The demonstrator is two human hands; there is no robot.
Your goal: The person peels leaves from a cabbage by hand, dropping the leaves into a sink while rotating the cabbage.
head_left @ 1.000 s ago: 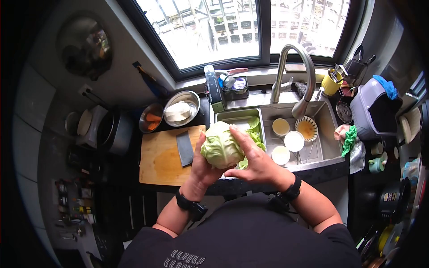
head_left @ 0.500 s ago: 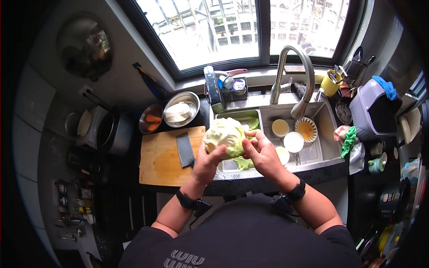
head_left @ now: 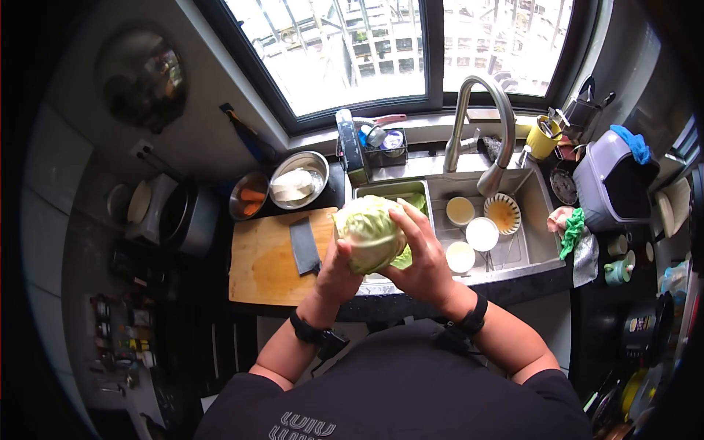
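A pale green cabbage (head_left: 367,233) is held up in front of me, over the left basin of the sink. My left hand (head_left: 338,270) supports it from the left and below, thumb on its near side. Against its right side rests my right hand (head_left: 423,253), fingers over the top right and thumb underneath. Loose green leaves (head_left: 403,258) lie in the metal tray (head_left: 430,209) below, mostly hidden by the cabbage and hands. Left of them, a cleaver (head_left: 303,246) lies on a wooden cutting board (head_left: 257,257).
Behind the board stand a bowl of carrots (head_left: 251,198) and a metal bowl (head_left: 317,167) with a white block. The right basin holds several small bowls (head_left: 482,234) beneath the curved faucet (head_left: 506,125). A grey bin (head_left: 609,183) stands at the right.
The cabbage has been turned, showing a different side with a thick rib. My right hand has shifted from a fingertip hold to a wider grasp around its right side.
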